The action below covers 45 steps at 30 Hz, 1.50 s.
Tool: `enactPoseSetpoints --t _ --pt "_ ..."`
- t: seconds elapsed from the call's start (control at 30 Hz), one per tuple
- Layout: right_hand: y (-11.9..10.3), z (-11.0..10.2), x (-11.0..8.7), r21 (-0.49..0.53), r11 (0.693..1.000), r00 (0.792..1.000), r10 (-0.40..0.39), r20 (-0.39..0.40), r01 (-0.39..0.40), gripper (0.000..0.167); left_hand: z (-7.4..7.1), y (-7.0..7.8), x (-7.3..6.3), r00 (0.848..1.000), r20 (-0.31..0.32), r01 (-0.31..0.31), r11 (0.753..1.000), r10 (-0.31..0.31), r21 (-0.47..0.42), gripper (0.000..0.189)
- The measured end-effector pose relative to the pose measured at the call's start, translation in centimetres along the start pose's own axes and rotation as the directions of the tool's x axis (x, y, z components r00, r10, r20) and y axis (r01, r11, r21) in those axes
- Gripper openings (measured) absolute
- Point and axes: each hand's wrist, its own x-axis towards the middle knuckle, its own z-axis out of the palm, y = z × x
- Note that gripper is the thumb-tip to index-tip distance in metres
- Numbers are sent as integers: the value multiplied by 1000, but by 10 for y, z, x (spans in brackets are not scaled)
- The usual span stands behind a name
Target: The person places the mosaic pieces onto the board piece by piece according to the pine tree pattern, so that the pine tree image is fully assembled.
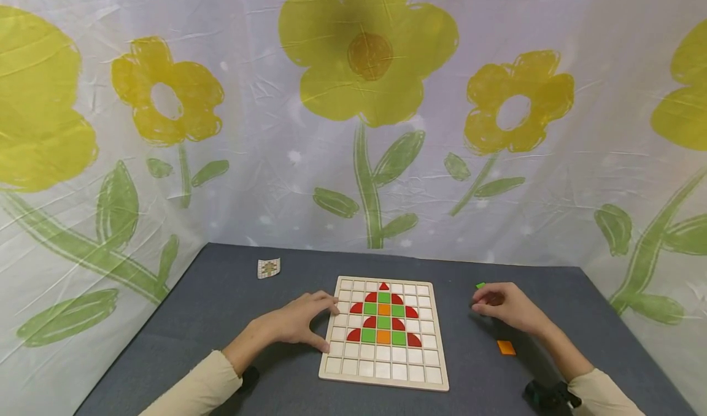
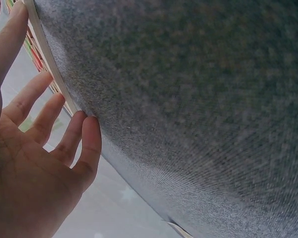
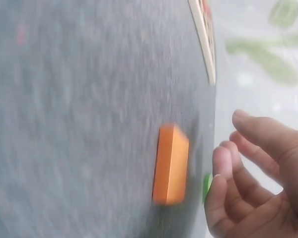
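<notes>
A wooden grid board (image 1: 383, 383) lies on the table. Its cells hold a tree-like pattern of green and orange squares, red rounded pieces and a red triangle (image 1: 383, 286) at the top. My left hand (image 1: 295, 321) is at the board's left edge, thumb and fingers spread along the rim (image 2: 47, 57). Over the table to the right is my right hand (image 1: 508, 305), its fingers loosely bent and nothing between thumb and fingertips in the right wrist view. Just beyond these fingers lies a green block (image 1: 480, 285), partly hidden. An orange block (image 1: 506, 347) lies nearer me, apart from the hand.
A small patterned card (image 1: 269, 269) lies at the back left of the dark grey table (image 1: 182, 324). Behind and beside the table hangs a pale cloth (image 1: 248, 189) printed with yellow flowers. A dark wrist device (image 1: 547, 396) is on the right arm.
</notes>
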Motion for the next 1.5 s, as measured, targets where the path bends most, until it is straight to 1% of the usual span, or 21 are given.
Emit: enactPoseSetpoints --t 0.13,0.23,0.37,0.57,0.7,0.87,0.97,1.07,1.23,1.5 --pt "13 -10 -2 -41 998 999 -39 -34 38 19 1 -2 1 1000 3 3 1000 -3 -4 66" --pt "22 -17 -2 -45 998 997 -48 -53 46 22 2 -4 1 1000 1 6 1000 -6 2 66" --pt "31 -26 0 -41 999 998 -11 -56 9 27 3 -5 1 1000 -4 6 1000 -6 10 66" --pt "36 -33 8 -52 996 996 71 -49 -73 37 2 -4 0 1000 -5 -24 1000 24 -6 66" --pt "39 -33 13 -85 992 995 86 -45 -89 41 1 -4 0 1000 -6 -28 1000 28 -7 66" --pt "46 -34 18 -77 992 995 92 -45 -95 46 1 -3 -1 1000 -5 -25 1000 25 -8 67" --pt "48 -35 22 -75 993 995 90 -50 -94 46 1 -3 -1 1000 -6 -23 1000 23 -12 66" --pt "49 -34 25 -93 992 996 76 -44 -80 44 1 -3 -1 1000 -4 -23 1000 23 -17 65" --pt "50 -32 29 -118 989 996 80 -38 -84 38 1 -3 0 1000 -2 -18 1000 18 -17 64" --pt "49 -32 30 -115 987 994 109 -20 -110 30 0 -3 -1 1000 -1 -26 999 26 -19 65"
